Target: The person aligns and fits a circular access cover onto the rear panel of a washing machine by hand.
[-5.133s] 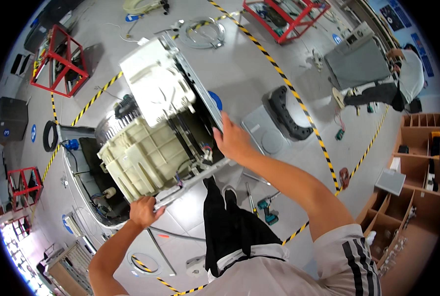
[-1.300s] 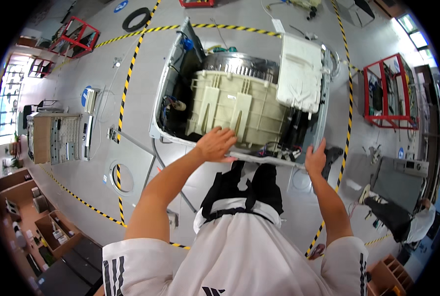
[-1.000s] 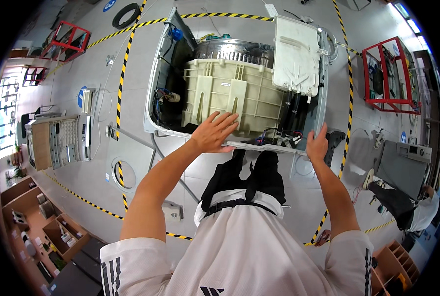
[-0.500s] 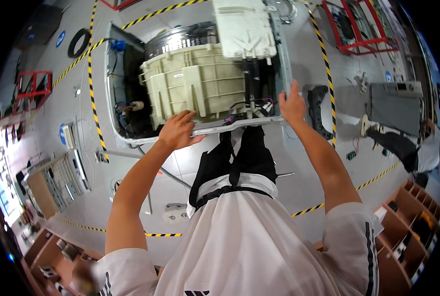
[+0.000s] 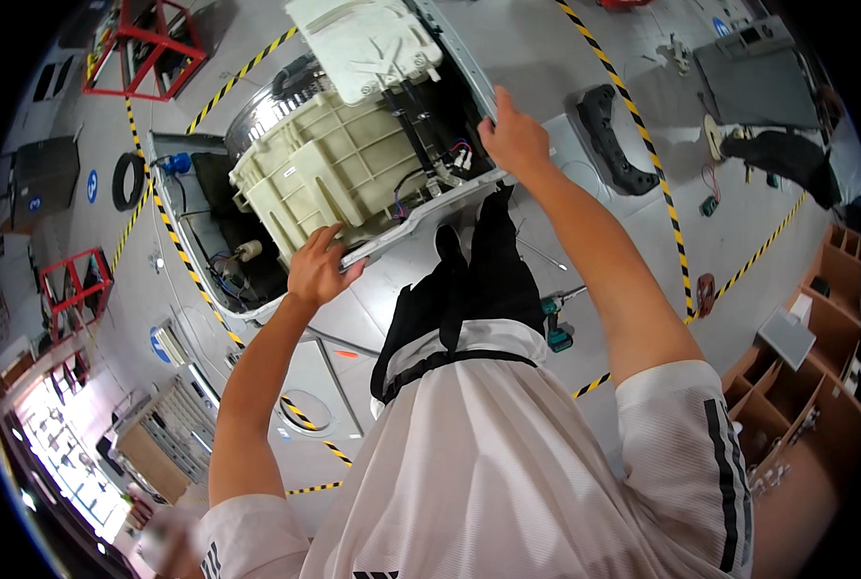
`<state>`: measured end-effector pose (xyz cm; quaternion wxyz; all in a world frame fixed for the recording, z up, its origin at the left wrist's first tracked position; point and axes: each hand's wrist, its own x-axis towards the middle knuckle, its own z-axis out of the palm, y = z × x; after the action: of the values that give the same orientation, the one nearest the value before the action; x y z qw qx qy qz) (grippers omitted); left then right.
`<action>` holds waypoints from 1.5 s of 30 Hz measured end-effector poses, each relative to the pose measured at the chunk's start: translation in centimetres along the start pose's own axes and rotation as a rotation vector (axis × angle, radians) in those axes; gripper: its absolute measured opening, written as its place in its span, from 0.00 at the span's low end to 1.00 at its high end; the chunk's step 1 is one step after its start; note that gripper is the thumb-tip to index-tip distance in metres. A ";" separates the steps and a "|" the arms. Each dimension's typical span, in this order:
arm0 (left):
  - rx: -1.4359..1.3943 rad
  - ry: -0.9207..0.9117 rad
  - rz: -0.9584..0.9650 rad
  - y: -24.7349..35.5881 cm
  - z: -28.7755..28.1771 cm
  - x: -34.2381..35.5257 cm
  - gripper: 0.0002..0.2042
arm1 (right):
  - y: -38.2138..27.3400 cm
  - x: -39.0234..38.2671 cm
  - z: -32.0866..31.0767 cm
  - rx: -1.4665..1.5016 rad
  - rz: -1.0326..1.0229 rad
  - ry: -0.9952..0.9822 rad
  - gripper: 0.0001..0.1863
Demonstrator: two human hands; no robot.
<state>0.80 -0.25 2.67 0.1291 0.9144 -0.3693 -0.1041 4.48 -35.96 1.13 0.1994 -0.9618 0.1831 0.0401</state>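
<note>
An opened washing-machine cabinet (image 5: 411, 209) stands before me. It holds a cream plastic tub (image 5: 295, 169) with a steel drum rim behind, black struts, wiring and a blue part at the left. A white plate (image 5: 353, 43) sits over the upper right of the tub. My left hand (image 5: 322, 265) has its fingers curled over the cabinet's near metal edge, thumb outside. My right hand (image 5: 515, 140) grips the right side edge near the front corner, index finger extended along it.
A black counterweight (image 5: 609, 145), cordless drill (image 5: 558, 328), loose panels and striped tape lie on the floor. Red racks (image 5: 146, 53) stand behind and left, wooden compartments (image 5: 787, 386) at right. A co-worker (image 5: 787, 154) is beside a grey machine at right; a blurred head shows at lower left.
Compared with a second ago, the cabinet appears angled, its right end farther up the view, with both my hands still on its edges. My view has shifted with it.
</note>
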 end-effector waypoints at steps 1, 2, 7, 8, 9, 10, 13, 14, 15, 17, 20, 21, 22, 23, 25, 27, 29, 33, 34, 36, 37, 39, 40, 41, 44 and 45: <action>-0.006 -0.009 0.000 0.2 -0.2 0.2 0.14 | 0.3 0.1 0.2 -0.011 0.009 0.011 0.27; -0.011 -0.017 -0.002 0.3 -0.2 0.3 0.14 | 0.5 0.1 0.3 -0.021 0.016 0.022 0.27; -0.017 -0.008 -0.001 0.0 0.1 0.0 0.13 | -0.4 -0.2 -0.6 0.009 0.011 -0.013 0.27; -0.026 -0.022 -0.003 0.0 0.2 0.1 0.14 | -0.4 -0.3 -0.7 0.018 0.021 -0.012 0.28; -0.031 -0.034 -0.011 0.2 0.0 0.1 0.15 | -0.3 -0.4 -0.8 0.030 0.024 -0.012 0.28; -0.036 -0.044 -0.020 0.3 -0.1 0.2 0.16 | -0.2 -0.3 -0.8 0.041 0.026 -0.012 0.28; -0.044 -0.037 -0.020 0.3 -0.1 0.3 0.17 | 0.4 -0.2 -0.1 0.058 -0.005 0.037 0.28; -0.046 -0.034 -0.028 0.2 -0.1 0.1 0.17 | 0.5 -0.1 0.0 0.050 -0.021 0.056 0.27; -0.045 -0.022 -0.026 0.1 0.0 0.0 0.17 | 0.4 0.0 0.1 0.055 -0.035 0.066 0.27; -0.044 0.004 -0.022 -0.1 0.1 -0.1 0.18 | 0.3 0.0 0.1 0.063 -0.051 0.083 0.27; -0.018 -0.121 -0.126 -0.6 0.6 -0.7 0.19 | -0.8 -0.2 -0.5 0.031 -0.027 0.038 0.28; -0.025 -0.045 -0.095 -0.6 0.6 -0.7 0.21 | -0.7 -0.1 -0.3 0.028 -0.024 0.041 0.28; -0.028 -0.078 -0.103 -0.5 0.4 -0.5 0.21 | -0.5 -0.2 -0.3 0.020 -0.015 0.045 0.29; -0.031 -0.111 -0.112 -0.5 0.1 -0.3 0.21 | -0.4 -0.1 -0.3 0.022 -0.014 0.044 0.29; -0.079 -0.077 -0.093 -0.4 0.2 -0.3 0.21 | -0.2 -0.1 -0.4 0.021 -0.006 0.032 0.29; -0.056 -0.107 -0.122 -0.4 0.0 -0.4 0.22 | -0.4 0.0 -0.3 0.013 -0.009 0.025 0.29; -0.060 -0.100 -0.109 -0.5 0.1 -0.5 0.24 | -0.4 0.1 -0.1 0.007 -0.021 0.031 0.29; -0.048 -0.116 -0.103 -0.6 0.0 -0.4 0.24 | -0.2 0.2 0.1 -0.006 -0.025 0.039 0.29; -0.063 -0.119 -0.107 -0.6 0.0 -0.4 0.23 | -0.4 0.2 0.0 -0.009 -0.015 0.030 0.29; -0.089 -0.123 -0.119 -0.5 0.0 -0.5 0.22 | -0.4 0.2 0.0 -0.025 -0.011 0.022 0.29; -0.093 -0.124 -0.120 -0.5 0.1 -0.5 0.22 | -0.5 0.2 0.0 -0.031 -0.010 0.018 0.29; -0.094 -0.126 -0.122 -0.6 0.0 -0.5 0.22 | -0.3 0.2 0.1 -0.033 -0.004 0.014 0.29; -0.091 -0.129 -0.121 -0.6 -0.2 -0.4 0.22 | -0.1 0.3 0.1 -0.032 -0.001 0.013 0.30; -0.087 -0.133 -0.121 -0.5 -0.4 -0.3 0.23 | -0.1 0.2 0.1 -0.033 -0.003 0.023 0.30; -0.075 -0.148 -0.135 -0.3 -0.4 -0.4 0.23 | -0.1 0.1 0.3 -0.041 -0.026 0.061 0.30; -0.067 -0.155 -0.140 -0.4 -0.5 -0.3 0.23 | 0.3 0.1 0.6 -0.045 -0.038 0.085 0.30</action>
<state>0.94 0.30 3.03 0.1231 0.9224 -0.3095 -0.1957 4.50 -36.03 0.49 0.1704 -0.9702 0.1721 -0.0002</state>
